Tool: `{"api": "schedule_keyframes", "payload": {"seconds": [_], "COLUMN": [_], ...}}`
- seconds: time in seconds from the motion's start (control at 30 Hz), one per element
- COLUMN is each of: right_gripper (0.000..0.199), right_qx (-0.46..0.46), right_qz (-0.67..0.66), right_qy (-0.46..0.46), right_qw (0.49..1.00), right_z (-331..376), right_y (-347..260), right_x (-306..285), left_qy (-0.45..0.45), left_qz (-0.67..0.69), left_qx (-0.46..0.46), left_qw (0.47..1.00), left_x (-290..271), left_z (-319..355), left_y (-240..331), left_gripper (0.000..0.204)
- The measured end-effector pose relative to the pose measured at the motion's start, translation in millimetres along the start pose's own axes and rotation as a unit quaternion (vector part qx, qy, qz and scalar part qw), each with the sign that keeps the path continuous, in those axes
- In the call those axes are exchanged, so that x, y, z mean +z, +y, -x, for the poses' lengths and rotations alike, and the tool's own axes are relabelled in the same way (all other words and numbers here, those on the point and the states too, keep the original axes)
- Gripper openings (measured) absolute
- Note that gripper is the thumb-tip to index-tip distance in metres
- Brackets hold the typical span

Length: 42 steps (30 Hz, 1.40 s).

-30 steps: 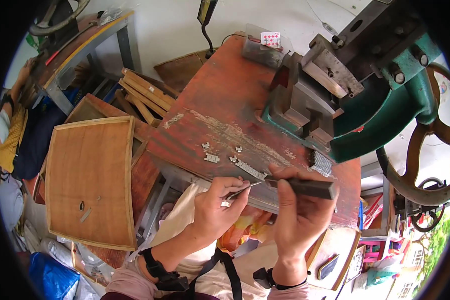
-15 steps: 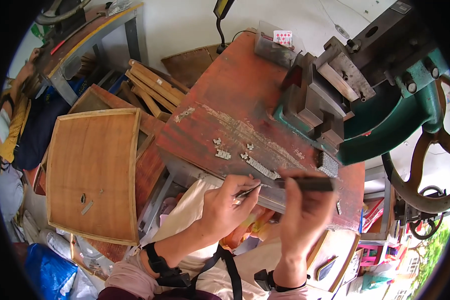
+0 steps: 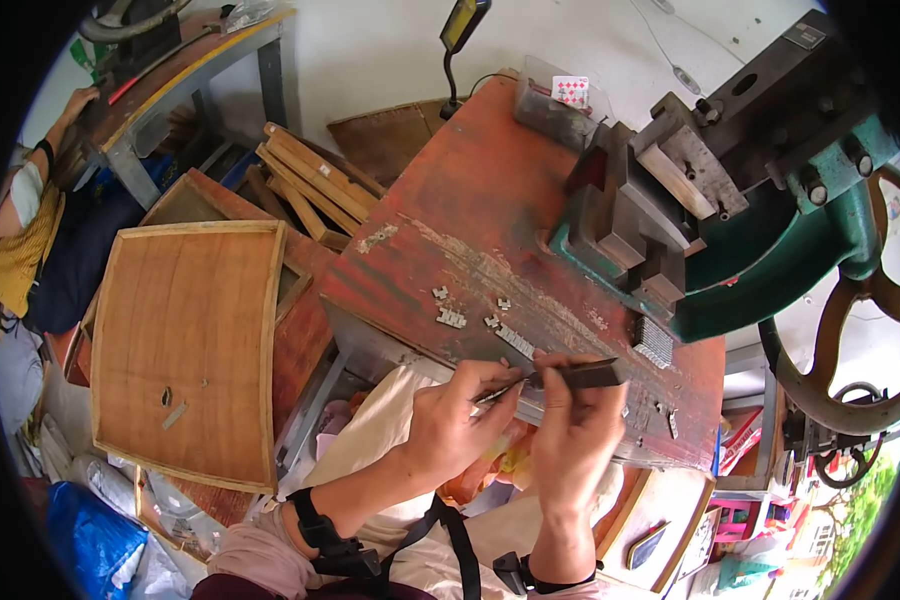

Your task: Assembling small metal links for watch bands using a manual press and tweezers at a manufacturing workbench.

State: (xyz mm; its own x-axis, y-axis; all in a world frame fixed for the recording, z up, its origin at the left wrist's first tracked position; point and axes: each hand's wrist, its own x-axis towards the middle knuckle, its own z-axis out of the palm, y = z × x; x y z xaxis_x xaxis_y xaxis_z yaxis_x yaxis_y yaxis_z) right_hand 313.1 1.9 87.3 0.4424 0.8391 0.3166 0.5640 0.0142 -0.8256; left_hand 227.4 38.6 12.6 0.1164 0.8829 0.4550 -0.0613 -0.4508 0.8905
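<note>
Metal strip (image 3: 498, 392) between both hands' fingers (image 3: 555, 375).

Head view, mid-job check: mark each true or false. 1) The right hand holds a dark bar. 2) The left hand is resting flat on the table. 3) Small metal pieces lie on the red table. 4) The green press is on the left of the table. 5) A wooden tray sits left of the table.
1) True: the right hand grips a dark bar.
2) False: the left hand is raised, pinching a thin metal tool.
3) True: small metal pieces lie on the red table.
4) False: the green press stands on the right.
5) True: the wooden tray lies to the left.
</note>
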Motion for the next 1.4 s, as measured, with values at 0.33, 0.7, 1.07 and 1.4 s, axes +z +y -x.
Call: {"api": "schedule_keyframes", "payload": {"seconds": [0.33, 0.7, 1.07, 1.4], "right_gripper": [0.013, 0.014, 0.019, 0.022], "right_qx": [-0.056, -0.03, -0.031, -0.091], "right_qz": [-0.023, -0.033, 0.042, 0.388], "right_qy": [0.02, 0.075, 0.239, 0.22], "right_qw": [0.998, 0.996, 0.97, 0.891], "right_z": [-6, -5, -21, -26], "right_y": [7, 25, 126, 163], "right_x": [1, -52, -164, -190], "left_qy": [-0.035, -0.051, -0.128, -0.204], "left_qz": [0.002, 0.344, 0.513, 0.515], "left_qx": [-0.021, -0.326, -0.45, -0.476], "left_qw": [0.999, 0.879, 0.72, 0.683], "left_x": [-2, -23, -31, -9], "left_z": [-3, -15, -14, -3], "left_y": [2, 26, 41, 59], "left_gripper": [0.024, 0.023, 0.062, 0.072]}}
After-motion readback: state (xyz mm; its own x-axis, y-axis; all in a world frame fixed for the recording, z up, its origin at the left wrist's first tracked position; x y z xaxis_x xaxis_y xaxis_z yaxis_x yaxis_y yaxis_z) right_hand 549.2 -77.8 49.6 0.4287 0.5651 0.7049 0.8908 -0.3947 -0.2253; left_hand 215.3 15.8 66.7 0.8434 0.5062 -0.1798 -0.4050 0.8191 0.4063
